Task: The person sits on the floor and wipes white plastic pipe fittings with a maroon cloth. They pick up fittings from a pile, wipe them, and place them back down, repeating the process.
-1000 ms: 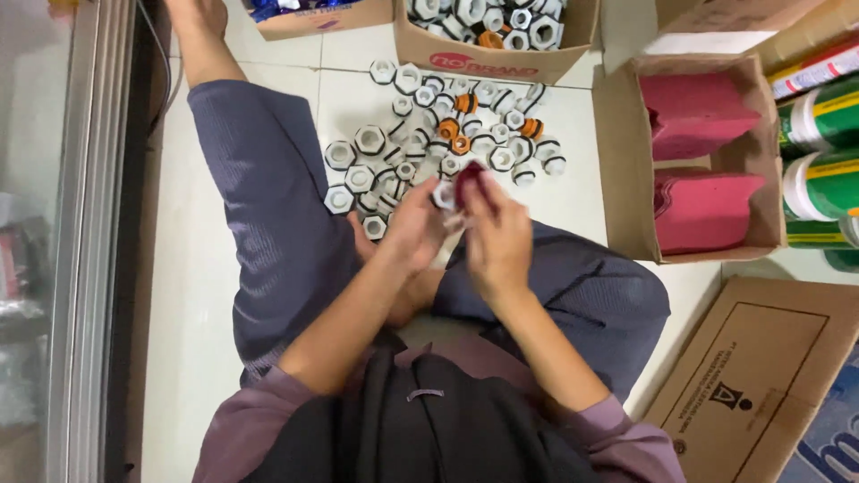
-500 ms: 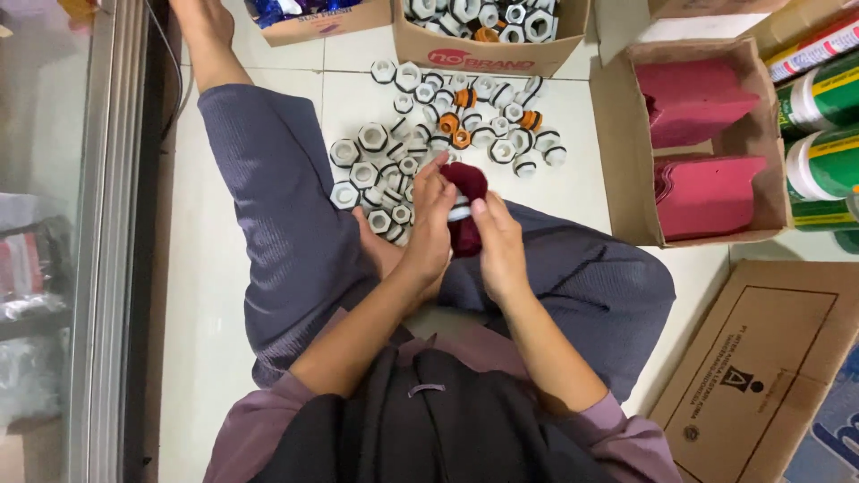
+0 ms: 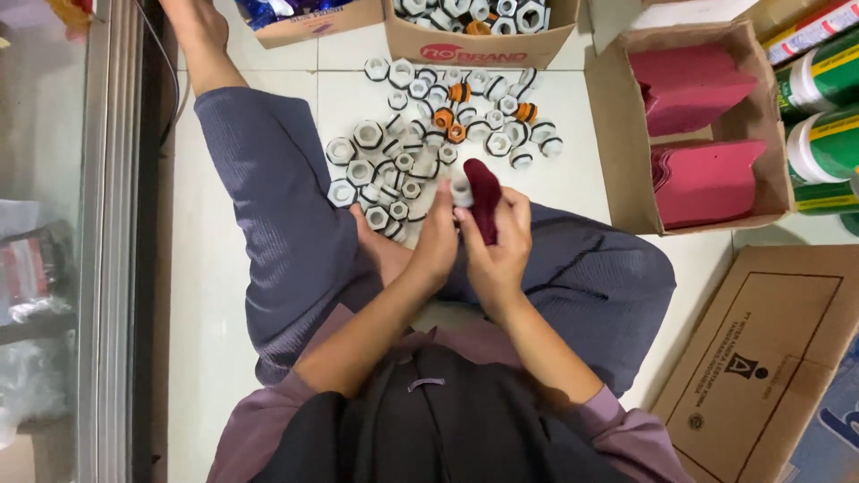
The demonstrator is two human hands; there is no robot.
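Fingers of the left hand (image 3: 436, 240) pinched on a small white fitting (image 3: 461, 190); fingers of the right hand (image 3: 497, 246) curled round a dark red cloth sleeve (image 3: 484, 199), soft and matte, standing up out of the fist. Fitting and sleeve touching, held together above the lap, just over the near edge of the pile.

Underneath, white glossy floor tiles (image 3: 582, 170) with thin grout lines. Along the left side, a metal-framed glass panel (image 3: 54, 179). Legs in blue-grey ribbed trousers (image 3: 268, 215), folded on the tiles, one bare foot stretched toward the top edge.

Bottom right, one large flat cardboard carton (image 3: 761, 358), brown and smooth. Above it, one open cardboard box (image 3: 698, 134), holding two stacks of the same dark red fabric pieces. Beside that, at the right edge, three round green-and-white cans (image 3: 823, 116), lying stacked. At the top, two more open boxes: one (image 3: 479, 40) full of white fittings, one (image 3: 304, 18) with blue shiny packets.

Between the knees, a loose pile of fittings (image 3: 420, 134), hard plastic, hexagonal nut shapes with round bores, mostly white; too many to count exactly, several dozen. Among them about five orange ones (image 3: 445, 116), clustered near the middle.
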